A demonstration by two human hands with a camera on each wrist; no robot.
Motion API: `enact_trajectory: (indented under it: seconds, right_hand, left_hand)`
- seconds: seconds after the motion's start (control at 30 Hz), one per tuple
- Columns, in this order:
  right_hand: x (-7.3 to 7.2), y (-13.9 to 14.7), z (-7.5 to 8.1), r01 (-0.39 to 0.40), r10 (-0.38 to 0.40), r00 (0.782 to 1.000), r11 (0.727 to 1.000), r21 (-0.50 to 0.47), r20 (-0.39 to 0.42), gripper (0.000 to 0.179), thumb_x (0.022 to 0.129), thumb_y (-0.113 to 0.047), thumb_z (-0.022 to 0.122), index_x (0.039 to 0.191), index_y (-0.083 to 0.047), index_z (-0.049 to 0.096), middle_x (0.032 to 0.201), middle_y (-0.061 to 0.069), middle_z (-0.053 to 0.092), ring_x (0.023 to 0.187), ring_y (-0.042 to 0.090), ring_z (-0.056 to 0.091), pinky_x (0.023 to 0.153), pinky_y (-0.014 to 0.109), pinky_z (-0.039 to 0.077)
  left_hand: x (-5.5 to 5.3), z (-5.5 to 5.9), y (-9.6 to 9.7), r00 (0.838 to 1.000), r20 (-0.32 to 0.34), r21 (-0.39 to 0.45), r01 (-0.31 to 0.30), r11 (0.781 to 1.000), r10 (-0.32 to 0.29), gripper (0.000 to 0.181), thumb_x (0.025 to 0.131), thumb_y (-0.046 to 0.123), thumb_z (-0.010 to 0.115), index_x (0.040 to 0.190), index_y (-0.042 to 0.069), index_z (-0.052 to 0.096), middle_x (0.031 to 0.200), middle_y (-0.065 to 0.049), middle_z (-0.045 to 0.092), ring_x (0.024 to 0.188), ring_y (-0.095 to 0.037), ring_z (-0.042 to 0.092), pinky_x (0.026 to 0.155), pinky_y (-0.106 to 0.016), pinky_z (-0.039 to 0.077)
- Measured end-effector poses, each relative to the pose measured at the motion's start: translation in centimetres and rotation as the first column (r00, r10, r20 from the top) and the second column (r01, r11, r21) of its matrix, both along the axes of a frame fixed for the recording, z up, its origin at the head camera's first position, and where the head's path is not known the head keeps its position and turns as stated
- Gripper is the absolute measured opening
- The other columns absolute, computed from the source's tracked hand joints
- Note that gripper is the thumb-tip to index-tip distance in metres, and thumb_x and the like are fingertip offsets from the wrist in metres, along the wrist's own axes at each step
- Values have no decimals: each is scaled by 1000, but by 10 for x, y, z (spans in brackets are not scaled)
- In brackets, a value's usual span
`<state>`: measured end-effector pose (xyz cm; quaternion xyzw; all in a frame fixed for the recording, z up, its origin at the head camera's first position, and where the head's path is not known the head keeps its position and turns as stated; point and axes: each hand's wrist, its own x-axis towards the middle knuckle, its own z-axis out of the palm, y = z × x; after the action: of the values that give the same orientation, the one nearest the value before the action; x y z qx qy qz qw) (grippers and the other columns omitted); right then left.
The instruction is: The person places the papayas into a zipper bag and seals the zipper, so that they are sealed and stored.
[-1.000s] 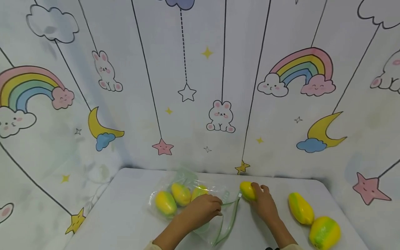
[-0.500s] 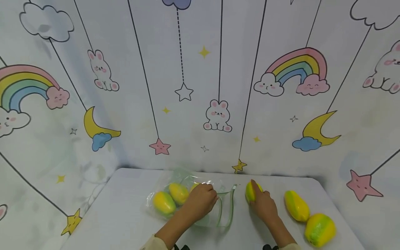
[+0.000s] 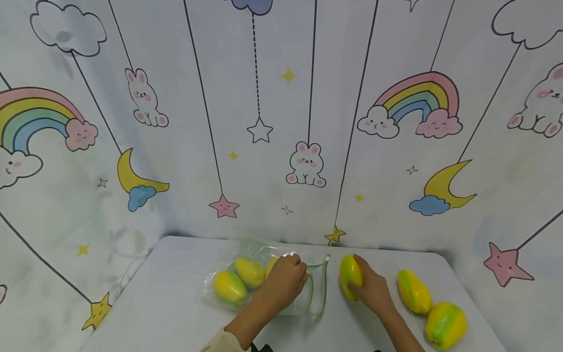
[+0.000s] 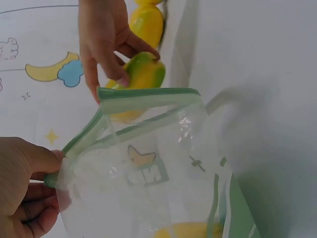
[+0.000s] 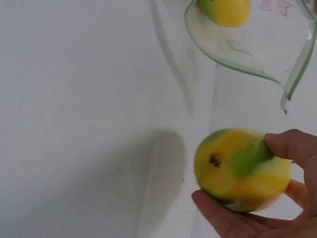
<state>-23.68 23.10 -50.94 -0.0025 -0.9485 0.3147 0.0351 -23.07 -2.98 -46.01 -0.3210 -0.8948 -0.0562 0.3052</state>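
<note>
1. At the lower right of the head view, two loose fruits (image 3: 446,325) are set together on the white table (image 3: 158,293), apparently touching, perhaps so that they can be easily reached.
2. Below centre, the rim of a clear bag (image 4: 148,93) is pinched between thumb and fingers by the left hand (image 3: 287,277), seemingly so that the mouth is held apart; its green edges are seen gaping in the left wrist view.
3. Right of that, a green-and-yellow fruit (image 3: 349,274) is gripped by the right hand (image 3: 371,287), spanned by thumb and fingers, probably because its smooth, rounded sides call for support. It is held between the hands, outside the bag's mouth and just right of it.
4. Left of centre, bagged fruits (image 3: 230,287) are gathered beyond the left forearm; one is partly hidden by the left hand.
5. Across the top, a cartoon-patterned backdrop (image 3: 176,146) is seen.
</note>
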Motion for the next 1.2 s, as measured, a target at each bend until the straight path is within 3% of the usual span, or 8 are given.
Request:
enact_trajectory:
  seconds: [0.13,0.23,0.37,0.47,0.7,0.97,1.2]
  right_hand:
    - [5,-1,6,62,-62,998,990,-126,4,77,86,-24,71,152,-15,33,134,30,54,107,41,60,76,43,58]
    - [10,-6,11,104,-95,994,966,-235,48,78,87,-24,72,154,-18,31,135,32,51,110,44,60,71,37,60]
    - [17,-18,15,135,-91,988,905,-404,128,81,85,-22,75,154,-23,32,132,33,54,97,33,68,68,33,60]
    - [21,-27,17,134,-61,984,867,-480,165,83,84,-22,77,153,-24,33,129,34,55,87,24,70,66,34,60]
    - [25,-35,15,147,-51,979,850,-505,199,83,83,-21,78,153,-24,35,126,32,57,85,21,69,65,35,60]
    - [27,-41,6,145,-43,980,820,-553,193,81,83,-19,77,152,-25,36,123,29,60,87,22,69,65,36,61]
    - [28,-52,1,95,11,986,786,-611,168,74,84,-17,75,149,-26,41,117,24,64,85,23,70,64,38,61]
  left_hand:
    - [-1,-2,1,1000,15,10,-12,1000,12,18,83,23,77,71,15,66,71,3,56,65,-13,54,62,-27,45]
    - [-1,-3,2,1000,23,12,-18,1000,18,18,83,24,77,71,15,66,72,3,57,66,-13,56,63,-27,46]
    - [0,-3,2,997,75,35,-14,999,11,15,84,24,76,75,15,68,74,4,60,66,-12,57,63,-26,48]
    - [2,-3,1,991,135,66,-3,998,-6,12,86,22,76,79,15,70,77,4,61,68,-11,58,64,-24,50]
    - [3,-3,2,980,192,86,34,996,-50,9,88,22,74,84,15,71,85,4,65,76,-9,61,74,-22,53]
    - [6,-1,4,960,275,92,34,995,-59,7,91,21,71,90,14,72,92,3,67,80,-8,63,75,-19,54]
    - [11,6,9,947,290,92,116,989,-138,9,91,21,71,97,15,72,98,4,68,82,-6,65,76,-14,53]
